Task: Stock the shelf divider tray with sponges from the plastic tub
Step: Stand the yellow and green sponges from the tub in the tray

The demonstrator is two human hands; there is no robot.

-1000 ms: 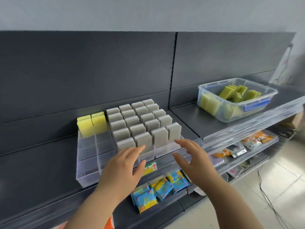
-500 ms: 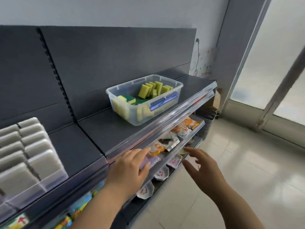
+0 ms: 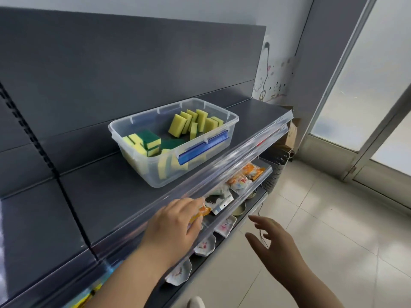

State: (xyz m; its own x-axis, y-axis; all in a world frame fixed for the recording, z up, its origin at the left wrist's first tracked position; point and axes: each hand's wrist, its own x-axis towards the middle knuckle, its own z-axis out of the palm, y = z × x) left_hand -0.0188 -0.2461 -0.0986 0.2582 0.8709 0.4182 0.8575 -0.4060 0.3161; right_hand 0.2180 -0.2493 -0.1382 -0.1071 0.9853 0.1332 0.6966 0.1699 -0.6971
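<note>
**Hands Empty at Shelf Front; Tub on Shelf**

The plastic tub (image 3: 153, 174) stands on the dark shelf (image 3: 100, 192), toward its right end and near the front edge. Yellow-and-green sponges (image 3: 195, 123) lie inside: one row on edge at the far end, others stacked at the near-left end. The left hand (image 3: 175, 223) is at the shelf's clear front rail (image 3: 233, 156), fingers loosely extended, holding nothing. The right hand (image 3: 273, 241) is off the shelf front above the floor (image 3: 333, 218), fingers spread, empty.
</note>
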